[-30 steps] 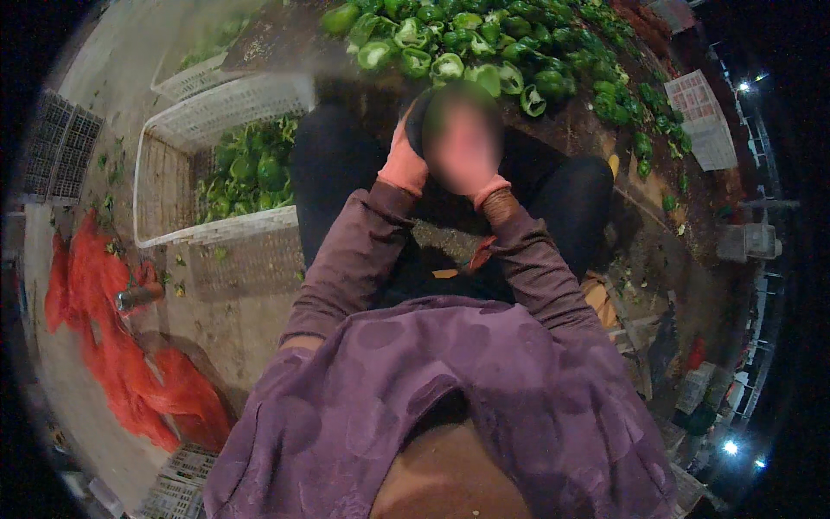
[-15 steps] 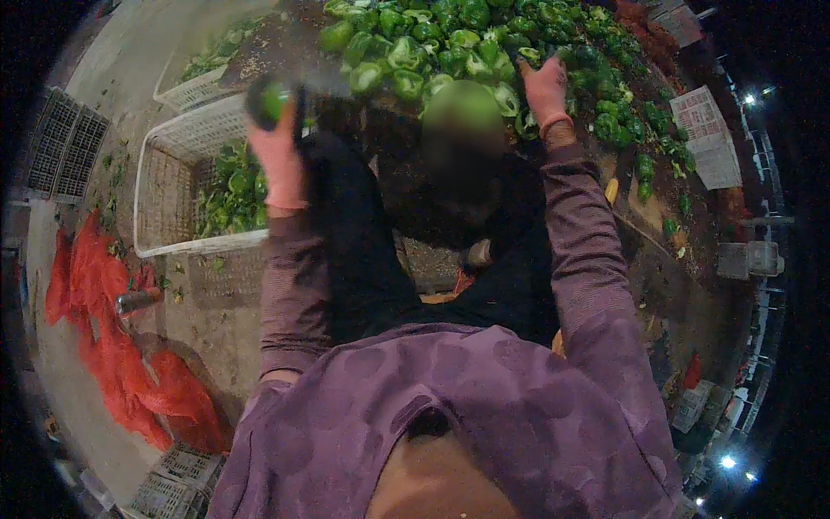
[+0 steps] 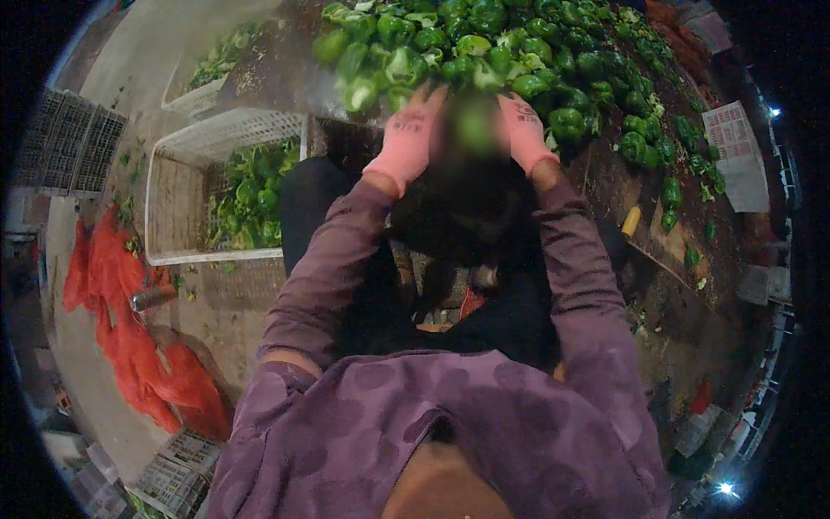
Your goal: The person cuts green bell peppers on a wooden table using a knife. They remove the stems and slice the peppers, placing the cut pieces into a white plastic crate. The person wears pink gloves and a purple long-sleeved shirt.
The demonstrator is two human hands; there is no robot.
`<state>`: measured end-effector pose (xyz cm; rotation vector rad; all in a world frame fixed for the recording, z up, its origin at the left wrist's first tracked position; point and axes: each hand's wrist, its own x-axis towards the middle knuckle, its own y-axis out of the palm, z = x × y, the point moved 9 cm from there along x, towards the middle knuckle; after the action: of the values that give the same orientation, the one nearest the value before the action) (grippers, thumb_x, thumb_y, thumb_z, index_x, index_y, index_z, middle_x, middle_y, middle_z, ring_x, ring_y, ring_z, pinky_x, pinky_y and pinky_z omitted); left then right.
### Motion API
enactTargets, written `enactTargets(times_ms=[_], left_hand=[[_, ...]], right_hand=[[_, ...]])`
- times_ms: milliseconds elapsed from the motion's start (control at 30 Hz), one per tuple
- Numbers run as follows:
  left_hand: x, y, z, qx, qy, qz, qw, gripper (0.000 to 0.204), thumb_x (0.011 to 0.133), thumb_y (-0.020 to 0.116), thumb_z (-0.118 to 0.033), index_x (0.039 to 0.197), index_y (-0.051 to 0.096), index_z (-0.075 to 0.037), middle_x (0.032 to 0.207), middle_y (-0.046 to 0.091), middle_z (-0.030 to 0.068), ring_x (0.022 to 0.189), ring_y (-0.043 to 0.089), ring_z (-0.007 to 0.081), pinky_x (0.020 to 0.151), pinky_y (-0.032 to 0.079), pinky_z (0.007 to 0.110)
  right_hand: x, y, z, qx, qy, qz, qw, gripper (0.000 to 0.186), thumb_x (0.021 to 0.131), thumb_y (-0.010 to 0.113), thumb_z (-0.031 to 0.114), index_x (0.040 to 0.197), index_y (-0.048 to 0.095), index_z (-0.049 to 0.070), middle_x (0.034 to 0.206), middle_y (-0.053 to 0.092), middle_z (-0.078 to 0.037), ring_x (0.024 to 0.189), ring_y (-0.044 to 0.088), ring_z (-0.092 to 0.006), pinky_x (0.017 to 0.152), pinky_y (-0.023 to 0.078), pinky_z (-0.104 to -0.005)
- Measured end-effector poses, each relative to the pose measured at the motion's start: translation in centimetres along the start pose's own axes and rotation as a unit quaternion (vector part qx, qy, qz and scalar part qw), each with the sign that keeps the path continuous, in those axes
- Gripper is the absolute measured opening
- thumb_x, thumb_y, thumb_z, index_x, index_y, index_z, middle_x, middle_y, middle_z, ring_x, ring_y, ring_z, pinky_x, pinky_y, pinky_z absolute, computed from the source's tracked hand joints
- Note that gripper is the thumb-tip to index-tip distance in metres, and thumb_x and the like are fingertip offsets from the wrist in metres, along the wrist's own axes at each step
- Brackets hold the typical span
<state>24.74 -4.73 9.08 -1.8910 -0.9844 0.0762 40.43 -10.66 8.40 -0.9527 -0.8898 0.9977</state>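
Note:
Both hands wear pink gloves with dark fingers and have come close together at the near edge of a heap of green bell peppers. My left hand is on the left, its visible fingers bent toward the right hand. My right hand faces it, fingers turned inward. Between them is a blurred green shape, by its colour a green bell pepper; both hands appear closed on it. A blurred patch hides most of the fingers and the pepper's outline.
A white plastic crate partly filled with green peppers stands left of my legs, another crate beyond it. Red netting and a metal cylinder lie on the floor at left. A yellow object is to the right.
My left hand has come back from above the white crate, where it held a green pepper, to the heap's edge. My right hand has moved nearer and slightly left, toward it.

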Motion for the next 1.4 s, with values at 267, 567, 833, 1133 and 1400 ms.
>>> enactTargets(times_ms=[267, 567, 833, 1133, 1400], left_hand=[[-0.1, -1.8, 1.1, 0.011, 0.003, -0.137, 0.991, 0.046, 0.076, 0.064, -0.010, 0.121, 0.052, -0.006, 0.108, 0.058, 0.0199, 0.096, 0.059, 0.0390, 0.079, 0.049, 0.046], [-5.9, -3.0, 6.3, -0.333, -0.167, -0.236, 0.897, 0.026, 0.084, 0.062, -0.010, 0.107, 0.061, 0.002, 0.097, 0.068, 0.0167, 0.091, 0.064, 0.0268, 0.082, 0.048, 0.033], [-5.9, -0.9, 6.6, -0.347, -0.186, -0.192, 0.899, 0.024, 0.087, 0.060, -0.012, 0.106, 0.062, 0.002, 0.098, 0.068, 0.0151, 0.089, 0.063, 0.0239, 0.081, 0.047, 0.033], [-0.6, 3.6, 1.9, -0.201, -0.133, -0.095, 0.966, 0.043, 0.080, 0.066, -0.020, 0.116, 0.055, 0.000, 0.102, 0.065, 0.0227, 0.097, 0.061, 0.0402, 0.084, 0.048, 0.044], [-0.9, 2.9, 0.5, -0.465, -0.122, -0.076, 0.874, 0.033, 0.090, 0.059, -0.013, 0.118, 0.055, 0.004, 0.110, 0.064, 0.0118, 0.098, 0.061, 0.0226, 0.086, 0.048, 0.033]], right_hand=[[2.9, -7.9, 7.8, 0.329, -0.029, -0.089, 0.940, 0.032, 0.078, 0.069, 0.024, 0.099, 0.065, 0.000, 0.094, 0.067, -0.018, 0.090, 0.065, -0.0335, 0.080, 0.050, -0.0388], [2.0, 0.4, 7.9, -0.085, -0.178, -0.041, 0.979, 0.040, 0.083, 0.058, 0.015, 0.122, 0.054, 0.007, 0.124, 0.057, -0.016, 0.105, 0.061, -0.0320, 0.085, 0.051, -0.0396], [2.6, 2.5, 6.7, -0.044, -0.075, -0.002, 0.996, 0.056, 0.076, 0.068, 0.021, 0.125, 0.048, 0.003, 0.127, 0.049, -0.022, 0.105, 0.058, -0.0376, 0.088, 0.049, -0.0417], [0.3, -2.3, 2.8, 0.167, -0.038, -0.099, 0.980, 0.071, 0.068, 0.078, 0.024, 0.125, 0.044, -0.003, 0.121, 0.052, -0.025, 0.111, 0.052, -0.0423, 0.094, 0.045, -0.0456], [-4.0, -4.4, 4.1, 0.087, -0.096, -0.100, 0.987, 0.074, 0.070, 0.076, 0.019, 0.133, 0.041, 0.001, 0.134, 0.044, -0.024, 0.120, 0.048, -0.0384, 0.098, 0.043, -0.0398]])
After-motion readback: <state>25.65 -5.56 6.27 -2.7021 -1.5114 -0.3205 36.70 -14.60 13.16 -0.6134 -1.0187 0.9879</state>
